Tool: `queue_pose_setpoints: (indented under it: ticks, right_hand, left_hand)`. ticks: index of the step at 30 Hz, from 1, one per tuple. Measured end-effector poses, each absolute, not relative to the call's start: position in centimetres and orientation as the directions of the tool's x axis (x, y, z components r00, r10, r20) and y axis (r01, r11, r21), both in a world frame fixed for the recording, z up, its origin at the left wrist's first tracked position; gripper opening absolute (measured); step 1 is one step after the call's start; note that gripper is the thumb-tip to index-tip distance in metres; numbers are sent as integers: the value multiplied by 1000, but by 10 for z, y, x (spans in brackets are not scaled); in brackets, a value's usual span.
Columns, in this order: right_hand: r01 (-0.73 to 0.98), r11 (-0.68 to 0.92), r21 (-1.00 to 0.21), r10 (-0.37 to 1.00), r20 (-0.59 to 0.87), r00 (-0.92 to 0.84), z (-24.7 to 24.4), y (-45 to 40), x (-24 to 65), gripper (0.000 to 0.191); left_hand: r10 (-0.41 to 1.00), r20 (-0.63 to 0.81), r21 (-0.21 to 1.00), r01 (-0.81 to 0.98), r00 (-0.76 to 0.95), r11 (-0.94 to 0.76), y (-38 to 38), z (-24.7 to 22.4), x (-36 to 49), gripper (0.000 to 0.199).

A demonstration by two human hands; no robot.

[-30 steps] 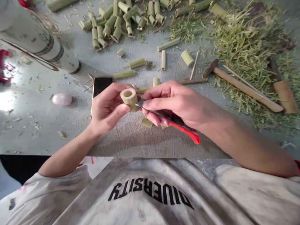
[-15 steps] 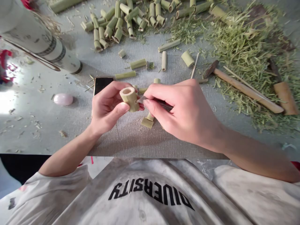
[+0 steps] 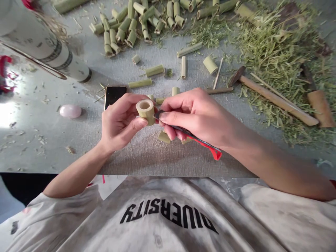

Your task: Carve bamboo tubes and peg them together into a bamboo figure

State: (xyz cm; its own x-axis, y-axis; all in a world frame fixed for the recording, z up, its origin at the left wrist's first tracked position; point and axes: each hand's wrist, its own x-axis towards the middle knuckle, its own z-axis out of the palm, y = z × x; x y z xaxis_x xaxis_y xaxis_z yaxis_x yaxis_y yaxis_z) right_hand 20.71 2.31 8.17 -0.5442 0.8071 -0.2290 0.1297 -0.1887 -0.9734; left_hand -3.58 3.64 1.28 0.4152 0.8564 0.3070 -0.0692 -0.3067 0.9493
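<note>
My left hand (image 3: 119, 120) is closed around a short, hollow bamboo piece (image 3: 147, 113), its open end tilted up toward me. In my right hand (image 3: 189, 112) is a slim black and red knife (image 3: 195, 135), pinched near its tip. That tip meets the right side of the bamboo piece. Beneath my hands, small bamboo offcuts (image 3: 164, 137) lie on the table, partly covered by my fingers. Just beyond my left hand is a black phone (image 3: 115, 95), its near part hidden.
Cut bamboo tubes (image 3: 126, 26) are heaped at the back. On the right, a hammer (image 3: 278, 99) and a wooden-handled tool (image 3: 320, 108) rest by a pile of green shavings (image 3: 275, 59). A tall pale cylinder (image 3: 52, 45) and a pink oval object (image 3: 70, 111) are on the left.
My right hand has rolled over, bringing the knife's red and black handle into view below it. The bamboo piece has shifted slightly right and tipped a little in my left hand.
</note>
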Motion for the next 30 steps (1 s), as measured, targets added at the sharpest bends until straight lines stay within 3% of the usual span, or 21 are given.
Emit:
queue_pose_setpoints:
  ticks: [2, 4, 9, 12, 14, 18, 25, 30]
  right_hand:
    - [13, -335, -942, 752, -276, -598, 79, 28, 208, 29]
    - [-7, -367, -930, 744, -289, -602, 78, 30, 209, 28]
    - [122, -256, -959, 766, -278, -579, 84, 33, 213, 34]
    - [209, -100, -973, 821, -200, -535, 83, 37, 223, 36]
    - [294, 19, -956, 879, -123, -460, 81, 40, 231, 35]
    - [417, 122, -901, 925, -49, -376, 83, 42, 241, 33]
    - [431, 168, -887, 921, -15, -390, 89, 39, 237, 31]
    - [439, 189, -879, 919, 1, -394, 86, 38, 236, 31]
  left_hand:
    - [851, 307, 951, -103, 427, -291, 38, 13, -34, 30]
    - [839, 308, 951, -121, 448, -284, 40, 14, -31, 32]
    - [842, 336, 939, -82, 422, -334, 38, 16, -26, 31]
    - [860, 322, 926, 57, 396, -374, 38, 9, -29, 26]
    - [868, 336, 852, 276, 365, -445, 41, 0, -33, 24]
    - [846, 344, 499, 684, 408, -532, 47, -15, -39, 19]
    - [888, 94, 257, 851, 451, -459, 46, 3, -37, 24]
    - [892, 48, 204, 870, 449, -449, 44, 11, -34, 24]
